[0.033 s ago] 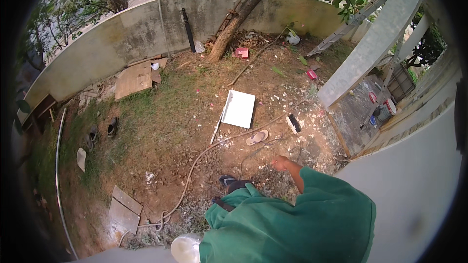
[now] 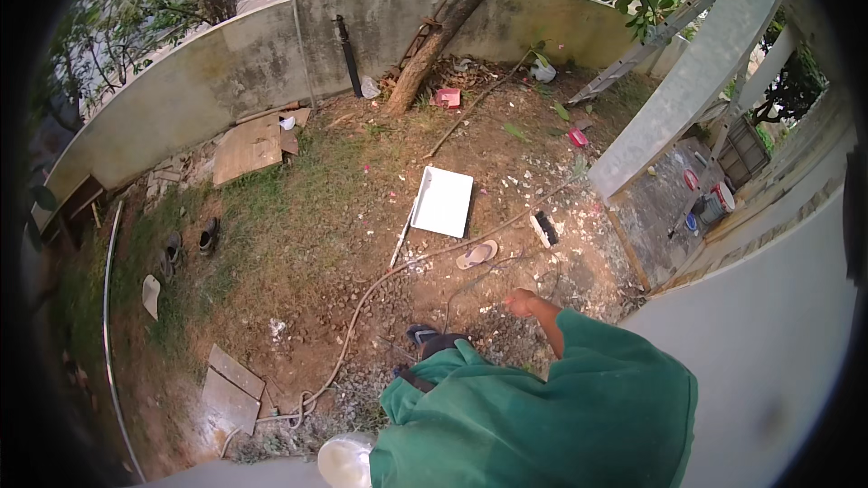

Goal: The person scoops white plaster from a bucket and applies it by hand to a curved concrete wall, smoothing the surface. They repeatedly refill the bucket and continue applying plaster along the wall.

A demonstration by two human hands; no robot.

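Note:
My right hand (image 2: 520, 302) reaches out from a green sleeve (image 2: 624, 361) over the stony ground. Its fingers look curled in, and whatever they may hold is too small to make out. Just beyond it lies a pale flip-flop (image 2: 477, 255), with a thin dark cable (image 2: 470, 285) on the soil beside it. A brush head with dark bristles (image 2: 545, 229) is a little farther off. My left hand is out of sight. Left of the green shirt, low in the picture, shows a rounded white object (image 2: 345, 463), its kind unclear. A foot in a dark sandal (image 2: 420, 334) stands on the gravel.
A long hose (image 2: 348, 334) winds across the ground past a white tray (image 2: 443, 201) with a pole beside it. Boards (image 2: 231, 393), shoes (image 2: 208, 237) and a metal pipe (image 2: 108, 307) lie leftward. To the right are a pillar (image 2: 687, 90), a ladder (image 2: 651, 45) and a bucket (image 2: 719, 203).

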